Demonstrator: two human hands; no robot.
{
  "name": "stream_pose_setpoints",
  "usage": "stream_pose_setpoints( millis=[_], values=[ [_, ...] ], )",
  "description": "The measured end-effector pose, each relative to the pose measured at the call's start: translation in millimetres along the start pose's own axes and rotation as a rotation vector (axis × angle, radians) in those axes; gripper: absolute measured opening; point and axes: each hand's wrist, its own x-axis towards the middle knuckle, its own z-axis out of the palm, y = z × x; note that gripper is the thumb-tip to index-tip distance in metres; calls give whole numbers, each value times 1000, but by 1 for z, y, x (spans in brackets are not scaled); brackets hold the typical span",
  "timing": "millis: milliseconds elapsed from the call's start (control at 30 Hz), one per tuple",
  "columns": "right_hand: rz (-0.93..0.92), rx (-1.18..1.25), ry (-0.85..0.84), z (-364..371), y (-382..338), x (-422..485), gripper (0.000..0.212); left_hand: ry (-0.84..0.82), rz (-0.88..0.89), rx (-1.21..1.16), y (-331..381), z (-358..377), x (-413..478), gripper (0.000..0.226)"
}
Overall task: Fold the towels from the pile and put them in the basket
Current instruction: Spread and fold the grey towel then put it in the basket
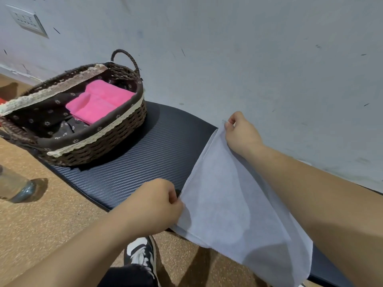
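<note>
Left hand (154, 206) and right hand (241, 132) pinch corners of thin white cloth towel (234, 204). Keep edge taut, lay flat on dark ribbed mat (145, 162), then match corners.

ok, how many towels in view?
2: a white towel pinched by left hand and right hand, a pink towel folded in the basket. Pink may be several stacked.

Basket (99, 146): dark brown wicker, oval, loop handle, floral cloth liner with cream lace trim; stands upright. Pink towels (99, 101): folded, lying flat inside the basket toward its far end; looks like two or three pieces, count unclear. White towel (228, 204): unfolded, right of the basket and apart from it, one edge pulled straight between left hand (157, 204) and right hand (240, 131), each pinching a corner; remainder drapes down.
</note>
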Motion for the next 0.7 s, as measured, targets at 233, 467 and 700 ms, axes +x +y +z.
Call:
stream_pose_setpoints(
  millis=[233,467,700],
  values=[
    [13,-82,-85,7,-4,5,20,9,-7,25,-4,-3,2,19],
    [-19,-165,-10,-10,10,-9,45,163,-5,201,5,13,2,38],
    [17,-156,-98,-35,49,-27,25,129,14,221,15,28,0,31]
  ],
)
